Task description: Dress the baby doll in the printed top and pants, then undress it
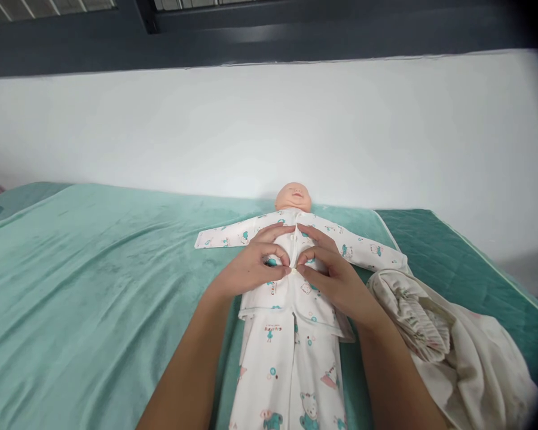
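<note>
Left hand: my left hand (255, 264) lies on the doll's chest, on the left half of the shirt front, forearm running up from the bottom edge of the view.
Right hand: my right hand (336, 276) mirrors it on the other half of the shirt front, with thumb tips of both hands almost touching at the centre line.
Fingers: on each hand, thumb and forefinger are pinched narrow on the shirt's front edge. The left fingers (275, 232) and the right ones curl over the fabric higher up, so the two hands form a heart-like outline.
Button: a small pale button (293, 272) sits right between the two thumb tips. I cannot tell whether it is fastened.
Shirt: the white shirt (287, 297) with teal cartoon prints is on the doll, sleeves spread out to either side and the hem lying over the waist.
Trousers: matching printed trousers (291, 370) run from under the hem down to the bottom of the view, between my forearms.
Doll: the baby doll (293, 197) lies on its back, head towards the wall, roughly in the middle of the bed.
Bed: a teal blanket (94, 269) covers it, and a darker quilted cover (452, 251) shows at the right.
Cloth: a crumpled cream cloth (457, 340) lies just beside my right forearm, touching the doll's sleeve end.
Wall: a plain white wall (269, 125) stands behind the bed.
</note>
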Demonstrator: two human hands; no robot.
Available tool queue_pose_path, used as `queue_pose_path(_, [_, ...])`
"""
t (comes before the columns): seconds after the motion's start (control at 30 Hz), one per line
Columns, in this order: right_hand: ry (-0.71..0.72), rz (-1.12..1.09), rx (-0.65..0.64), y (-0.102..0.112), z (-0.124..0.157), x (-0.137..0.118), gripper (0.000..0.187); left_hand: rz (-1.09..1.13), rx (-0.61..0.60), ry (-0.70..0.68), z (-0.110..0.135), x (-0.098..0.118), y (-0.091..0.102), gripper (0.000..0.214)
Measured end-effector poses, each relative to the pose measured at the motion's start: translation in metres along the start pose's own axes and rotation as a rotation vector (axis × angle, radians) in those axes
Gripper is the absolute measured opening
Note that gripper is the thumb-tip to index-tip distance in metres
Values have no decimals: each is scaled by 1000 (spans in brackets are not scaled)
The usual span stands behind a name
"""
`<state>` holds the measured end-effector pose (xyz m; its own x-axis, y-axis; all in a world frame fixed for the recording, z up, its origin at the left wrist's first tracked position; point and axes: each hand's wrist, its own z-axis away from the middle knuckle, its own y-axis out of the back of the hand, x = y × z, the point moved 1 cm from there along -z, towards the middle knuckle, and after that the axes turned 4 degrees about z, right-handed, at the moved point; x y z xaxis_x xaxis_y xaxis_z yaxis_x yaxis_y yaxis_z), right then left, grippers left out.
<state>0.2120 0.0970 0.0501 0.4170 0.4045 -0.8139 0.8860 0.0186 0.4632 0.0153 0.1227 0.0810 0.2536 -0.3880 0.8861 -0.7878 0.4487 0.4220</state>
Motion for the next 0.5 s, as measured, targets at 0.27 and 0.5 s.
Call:
queue_pose_path(0.27, [6, 36, -14, 0, 1, 1, 5, -48, 2, -23, 0, -1, 0, 12])
queue_pose_path(0.5, [9, 44, -36, 2, 1, -2, 4, -73, -8, -14, 0, -1, 1, 14])
